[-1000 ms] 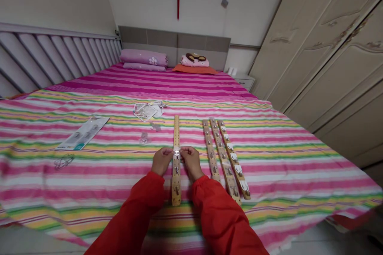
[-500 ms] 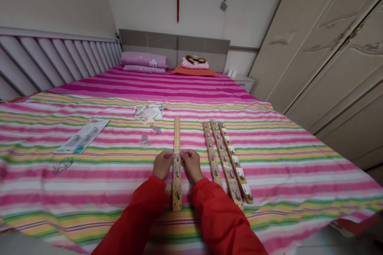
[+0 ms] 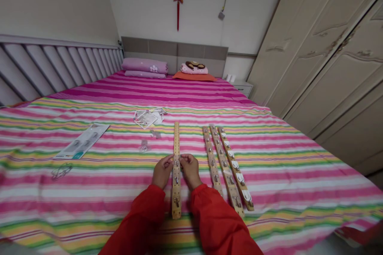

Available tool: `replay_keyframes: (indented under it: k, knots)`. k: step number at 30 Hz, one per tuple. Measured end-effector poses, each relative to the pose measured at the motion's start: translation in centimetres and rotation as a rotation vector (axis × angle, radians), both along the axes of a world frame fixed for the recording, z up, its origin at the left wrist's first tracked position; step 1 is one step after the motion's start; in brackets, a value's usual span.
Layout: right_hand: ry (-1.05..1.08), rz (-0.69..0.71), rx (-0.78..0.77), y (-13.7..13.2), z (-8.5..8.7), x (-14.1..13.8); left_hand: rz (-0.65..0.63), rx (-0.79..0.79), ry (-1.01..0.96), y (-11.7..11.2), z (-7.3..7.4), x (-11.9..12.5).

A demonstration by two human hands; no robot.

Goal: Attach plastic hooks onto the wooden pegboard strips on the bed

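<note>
A narrow wooden strip with rows of small holes (image 3: 176, 139) lies lengthwise in front of me. Several metal hooks on clear pads, such as the lower hook (image 3: 176, 201), sit along its near part. My left hand (image 3: 162, 170) is closed at the strip's left edge, with thumb and forefinger pinched beside the uppermost hook (image 3: 176, 163). On the opposite edge, my right hand (image 3: 190, 169) pinches at the same level. Both sets of fingertips appear to grip the sides of that hook's clear pad, whose edges are mostly covered by the fingers.
To the right lie two strips with metal hooks (image 3: 212, 162) (image 3: 225, 163) and one with white hooks (image 3: 235, 165). A hook package (image 3: 82, 142), tangled wire-like loops (image 3: 62, 171), a small clear packet (image 3: 144, 146) and a pile of wrappers (image 3: 149, 117) rest on the striped sheet (image 3: 113, 203).
The view has tilted slightly upward, so everything sits a little lower in the picture. Both hands stay pinched at the same hook on the strip.
</note>
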State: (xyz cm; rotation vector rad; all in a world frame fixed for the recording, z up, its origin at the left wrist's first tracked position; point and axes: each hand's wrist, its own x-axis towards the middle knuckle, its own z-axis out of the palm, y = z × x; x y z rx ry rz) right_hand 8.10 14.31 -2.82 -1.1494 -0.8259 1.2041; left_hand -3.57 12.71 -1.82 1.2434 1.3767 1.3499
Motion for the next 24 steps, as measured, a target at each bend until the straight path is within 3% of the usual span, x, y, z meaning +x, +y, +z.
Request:
replay_keyframes:
  k: [7,16,24]
  knots:
    - [-0.302,0.067,0.216,-0.9,-0.1,1.0,-0.149,-0.016,0.134,0.7,0.3,-1.5]
    - [-0.485,0.17,0.23,-0.3,-0.1,1.3,-0.258,-0.024,0.153,1.8,0.6,-1.7]
    - [-0.528,0.169,0.3,-1.1,-0.3,1.2,-0.188,-0.065,0.087,1.3,-0.2,-1.6]
